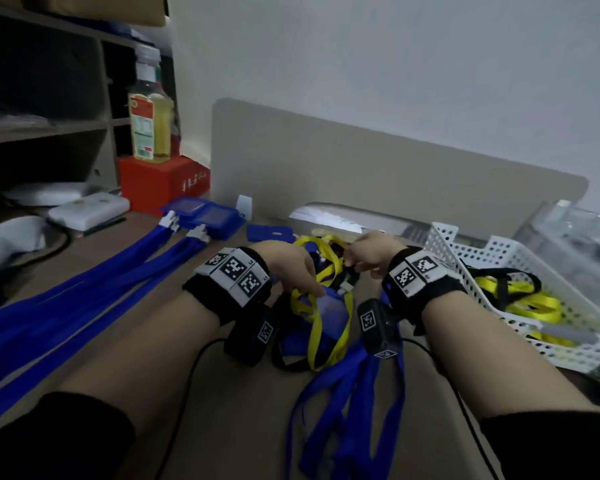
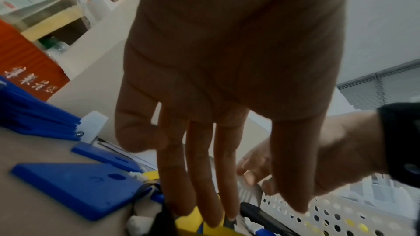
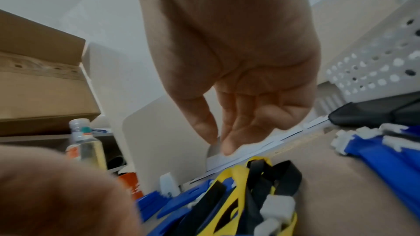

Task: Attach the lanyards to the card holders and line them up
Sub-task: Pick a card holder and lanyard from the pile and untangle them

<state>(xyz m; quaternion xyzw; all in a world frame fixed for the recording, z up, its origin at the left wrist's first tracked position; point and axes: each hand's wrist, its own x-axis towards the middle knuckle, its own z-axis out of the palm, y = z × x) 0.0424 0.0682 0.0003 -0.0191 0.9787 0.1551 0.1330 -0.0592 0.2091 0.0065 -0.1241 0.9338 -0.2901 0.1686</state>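
Hemmed in around the tangled straps (image 1: 321,299): white basket (image 1: 520,271) close on the right, beige divider (image 1: 378,174) behind, blue lanyards (image 1: 84,292) spread across the counter (image 1: 243,427) to the left. Bare counter only in front, toward the person.

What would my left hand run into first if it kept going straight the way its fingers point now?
Most likely the tangle of yellow and black lanyards: the left hand has straight fingers aimed down at it, tips just over the yellow strap. Whether they already touch is unclear.
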